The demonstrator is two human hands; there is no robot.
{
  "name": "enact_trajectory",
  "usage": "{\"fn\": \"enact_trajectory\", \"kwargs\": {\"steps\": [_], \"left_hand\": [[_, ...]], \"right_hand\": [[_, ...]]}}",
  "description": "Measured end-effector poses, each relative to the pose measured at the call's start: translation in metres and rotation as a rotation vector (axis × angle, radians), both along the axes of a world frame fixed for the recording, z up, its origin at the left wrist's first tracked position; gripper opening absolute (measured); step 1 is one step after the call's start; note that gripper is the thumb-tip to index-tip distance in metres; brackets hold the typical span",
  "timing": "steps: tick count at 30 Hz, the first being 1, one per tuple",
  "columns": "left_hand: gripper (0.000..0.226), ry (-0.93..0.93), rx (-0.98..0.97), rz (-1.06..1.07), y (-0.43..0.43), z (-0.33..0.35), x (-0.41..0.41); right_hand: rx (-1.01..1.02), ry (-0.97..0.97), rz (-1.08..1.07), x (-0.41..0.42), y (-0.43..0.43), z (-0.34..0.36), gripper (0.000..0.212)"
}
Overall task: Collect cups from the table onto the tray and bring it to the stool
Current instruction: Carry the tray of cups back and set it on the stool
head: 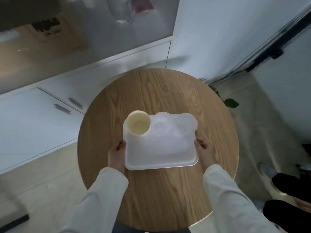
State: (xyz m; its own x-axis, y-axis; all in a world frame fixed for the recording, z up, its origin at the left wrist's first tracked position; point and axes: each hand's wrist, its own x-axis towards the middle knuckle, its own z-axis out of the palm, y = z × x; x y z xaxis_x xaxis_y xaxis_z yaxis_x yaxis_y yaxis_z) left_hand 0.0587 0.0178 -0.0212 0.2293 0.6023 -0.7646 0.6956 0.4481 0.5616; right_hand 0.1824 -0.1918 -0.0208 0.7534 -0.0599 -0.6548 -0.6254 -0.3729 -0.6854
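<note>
A white rectangular tray [159,153] is over the middle of a round wooden top [151,195]. My left hand [117,154] grips its left edge and my right hand [204,153] grips its right edge. At the tray's far left corner stands a cream cup [138,124], upright and empty. Beside it along the far edge are two clear plastic cups, one in the middle [161,126] and one at the right [185,126]. Whether the tray rests on the wood or is just above it I cannot tell.
White cabinets with metal handles [62,108] run along the left behind the round top. A white wall and a dark-framed door [276,54] are at the right. A green plant leaf [232,103] lies on the floor by the right rim. Dark shoes [289,182] are at the lower right.
</note>
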Motion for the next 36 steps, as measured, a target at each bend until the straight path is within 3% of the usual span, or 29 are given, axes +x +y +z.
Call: {"fn": "enact_trajectory", "kwargs": {"steps": [3,6,14,30,36], "left_hand": [[0.013,-0.009,0.096,-0.053,0.000,0.005,0.008],[0.024,0.001,0.162,-0.109,0.003,0.006,0.013],[0.031,0.038,0.208,-0.120,0.007,-0.002,0.015],[0.028,0.089,0.293,-0.260,0.006,-0.003,0.010],[0.028,0.072,0.374,-0.214,0.011,0.008,-0.002]], "right_hand": [[-0.045,-0.010,0.003,0.006,-0.001,-0.002,0.022],[-0.064,-0.013,-0.008,0.009,-0.002,-0.003,0.020],[-0.187,-0.004,0.006,0.011,-0.001,-0.009,0.025],[-0.230,-0.013,0.046,0.010,-0.001,-0.004,0.031],[-0.263,-0.181,-0.083,0.006,-0.003,0.019,0.028]]}}
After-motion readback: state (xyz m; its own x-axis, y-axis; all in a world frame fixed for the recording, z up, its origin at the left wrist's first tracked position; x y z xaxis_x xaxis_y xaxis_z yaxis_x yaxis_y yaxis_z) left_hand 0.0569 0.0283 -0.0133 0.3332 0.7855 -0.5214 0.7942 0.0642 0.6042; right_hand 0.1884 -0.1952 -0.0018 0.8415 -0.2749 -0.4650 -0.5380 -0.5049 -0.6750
